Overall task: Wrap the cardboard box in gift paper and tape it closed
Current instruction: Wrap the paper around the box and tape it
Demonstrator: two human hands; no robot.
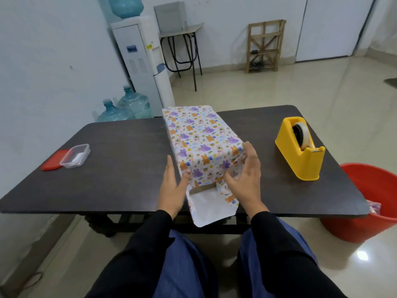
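A long box wrapped in white gift paper [199, 138] with purple and orange animal prints lies lengthwise on the dark table [120, 151]. Its near end is open: a strip of brown cardboard [203, 188] shows, and a white paper flap [209, 207] hangs over the table's front edge. My left hand [173, 186] is at the near left corner with fingers against the paper. My right hand [245, 175] presses the right side flap inward at the near right corner. A yellow tape dispenser [300, 149] with a tape roll stands to the right.
A clear plastic container [75, 156] and its red lid [52, 162] sit at the table's left. A red bucket [369, 201] stands on the floor at the right. Water bottles and a dispenser [139, 67] are behind the table.
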